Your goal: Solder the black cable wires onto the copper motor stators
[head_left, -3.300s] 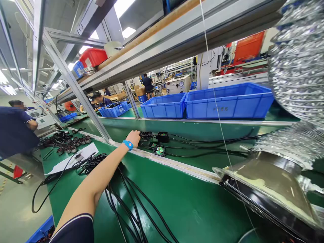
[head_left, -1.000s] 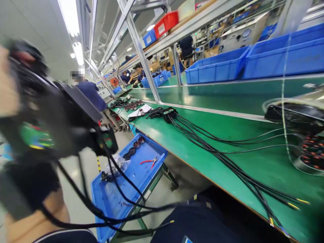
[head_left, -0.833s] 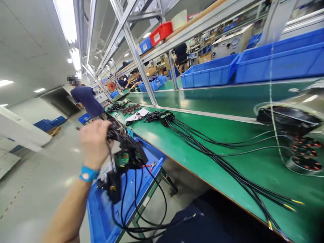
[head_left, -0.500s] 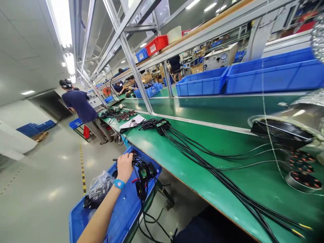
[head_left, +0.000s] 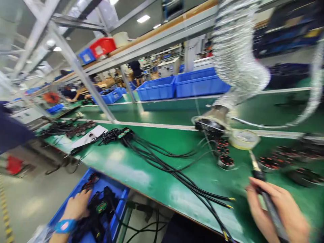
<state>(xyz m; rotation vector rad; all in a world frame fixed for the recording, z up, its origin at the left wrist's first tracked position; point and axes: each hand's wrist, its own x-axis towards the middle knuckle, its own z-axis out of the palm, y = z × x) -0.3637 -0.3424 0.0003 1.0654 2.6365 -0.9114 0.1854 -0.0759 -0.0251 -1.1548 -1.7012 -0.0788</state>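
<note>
Grasping a slim, dark-handled, pale-tipped tool are the right fingers; whether left fingers hold anything is unclear.

Place: a factory assembly workshop, as is suggested by the fittings.
Bench: long, green-topped, strewn with black cables.
Shelf: carried on metal posts above; a red box and a blue box are kept there.
Bins: lined up behind the bench.
Duct: silver, hung overhead.
Floor: marked with yellow-and-black tape.
Workers: dark clothing is worn.
</note>
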